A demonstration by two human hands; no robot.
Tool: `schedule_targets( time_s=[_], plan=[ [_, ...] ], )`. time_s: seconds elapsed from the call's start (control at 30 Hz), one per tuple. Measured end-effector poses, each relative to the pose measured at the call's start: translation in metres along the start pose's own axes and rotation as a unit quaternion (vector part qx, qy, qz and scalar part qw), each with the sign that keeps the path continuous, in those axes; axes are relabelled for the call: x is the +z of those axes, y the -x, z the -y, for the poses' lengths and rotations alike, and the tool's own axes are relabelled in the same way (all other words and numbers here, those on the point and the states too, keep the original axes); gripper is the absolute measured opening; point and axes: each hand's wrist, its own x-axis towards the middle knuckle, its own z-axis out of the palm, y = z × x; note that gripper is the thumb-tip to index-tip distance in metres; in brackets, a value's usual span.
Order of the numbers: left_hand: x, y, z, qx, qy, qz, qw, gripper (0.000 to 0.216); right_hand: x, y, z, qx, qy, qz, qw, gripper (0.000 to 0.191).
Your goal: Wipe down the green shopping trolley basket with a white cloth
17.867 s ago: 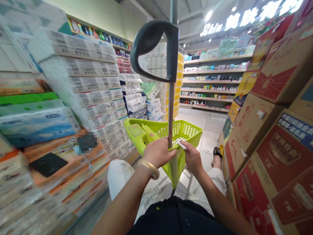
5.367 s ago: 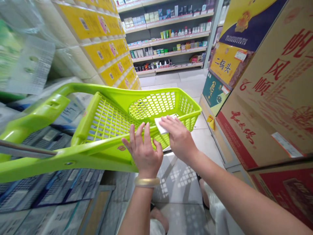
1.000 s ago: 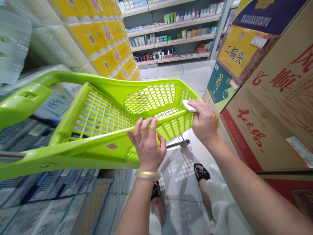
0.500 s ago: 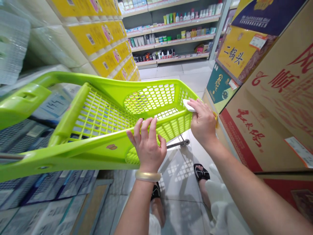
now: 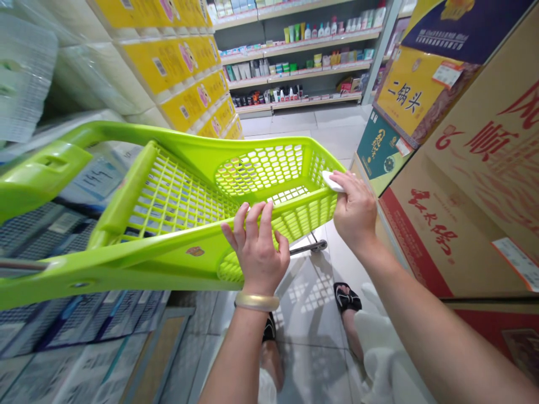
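Two-handed, pinches white wad (image 5: 332, 181) in right hand (image 5: 356, 209) at corner of latticed plastic basket (image 5: 303, 220); rests spread left hand (image 5: 263, 249) on rim (image 5: 300, 200).

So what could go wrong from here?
The lime-green plastic shopping cart might roll, since the left hand only seems to rest against it. That could bring its small dark wheel against the right open-toed black sandal. The folded white cloth or tissue could slip from the right hand.

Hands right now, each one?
Left hand: open, loosely curved over the near side of the lime-green perforated plastic basket.
Right hand: closed, holding a flat white pad, material unclear, at the basket's rim.
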Motion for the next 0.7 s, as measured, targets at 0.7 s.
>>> schedule_targets(
  time_s=[0.7],
  plan=[
    [-0.002,0.0,0.0,0.001,-0.006,0.017,1.0,0.055,0.0,0.006,0.032,-0.115,-0.063,0.095,0.987,0.042]
  ],
)
